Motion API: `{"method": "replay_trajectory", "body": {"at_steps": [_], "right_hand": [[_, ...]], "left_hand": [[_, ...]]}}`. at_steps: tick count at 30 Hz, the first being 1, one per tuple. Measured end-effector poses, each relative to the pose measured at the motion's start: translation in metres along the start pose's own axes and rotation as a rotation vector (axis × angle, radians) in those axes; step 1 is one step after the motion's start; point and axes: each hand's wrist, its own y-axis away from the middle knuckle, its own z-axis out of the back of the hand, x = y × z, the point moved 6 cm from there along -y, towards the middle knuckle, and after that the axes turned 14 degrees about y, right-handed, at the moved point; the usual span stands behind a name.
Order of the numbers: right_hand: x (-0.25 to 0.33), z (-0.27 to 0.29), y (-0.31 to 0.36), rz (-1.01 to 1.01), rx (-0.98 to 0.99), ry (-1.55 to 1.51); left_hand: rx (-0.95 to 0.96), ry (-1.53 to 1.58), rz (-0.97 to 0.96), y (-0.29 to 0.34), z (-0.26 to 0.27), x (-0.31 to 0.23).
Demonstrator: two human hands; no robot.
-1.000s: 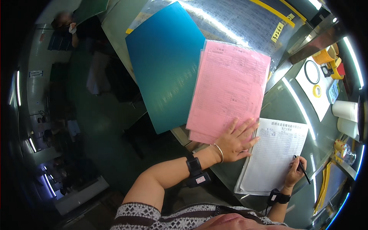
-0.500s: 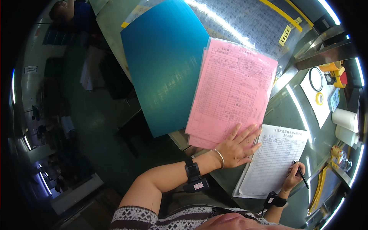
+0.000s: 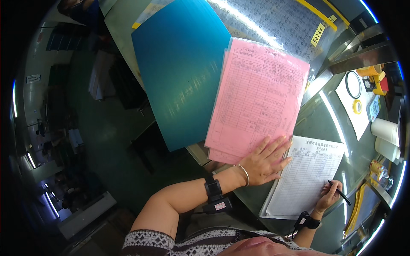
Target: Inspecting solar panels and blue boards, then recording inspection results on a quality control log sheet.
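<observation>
Right hand (image 3: 329, 195) gripped a black pen (image 3: 339, 192), tip over the white form (image 3: 305, 179) on the tabletop (image 3: 324, 123). Left hand (image 3: 265, 161) lay flat, fingers spread, pinning the pink sheets (image 3: 258, 100). Beyond, a teal panel (image 3: 183, 68) overhung the edge. Risk: lifting that palm could let the pink stack slide.

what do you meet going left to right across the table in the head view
Large teal-blue sheet → stack of pink printed forms → left hand → white printed form → right hand holding a black pen → white roll
</observation>
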Motion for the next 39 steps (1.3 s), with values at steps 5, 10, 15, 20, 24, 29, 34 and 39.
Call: {"method": "replay_trajectory", "body": {"at_steps": [5, 10, 15, 20, 24, 29, 34, 39], "right_hand": [[0.003, 0.001, -0.001, 0.024, -0.010, 0.014], [0.001, 0.000, -0.002, 0.011, 0.017, -0.027], [0.003, -0.001, -0.002, 0.008, 0.037, -0.030], [0.002, -0.001, -0.002, 0.065, 0.052, -0.046], [0.002, -0.002, 0.000, 0.026, 0.067, -0.123], [-0.004, -0.003, -0.003, 0.037, 0.072, -0.172], [-0.006, -0.005, -0.005, -0.003, 0.121, -0.210], [-0.018, 0.000, -0.008, 0.014, 0.129, -0.220]], "left_hand": [[0.001, 0.033, 0.006, -0.001, 0.000, 0.000], [0.011, 0.066, 0.014, -0.002, 0.006, -0.002], [-0.428, -0.176, -0.218, 0.018, 0.045, -0.008], [-0.710, -0.445, 0.597, 0.007, 0.154, 0.055], [-0.565, -0.204, 1.082, 0.011, 0.161, 0.091], [-0.673, -0.328, 0.730, 0.019, 0.165, 0.084], [-0.970, -0.031, 0.325, 0.043, 0.177, 0.039], [-0.981, 0.026, 0.452, 0.086, 0.174, 0.000]]}}
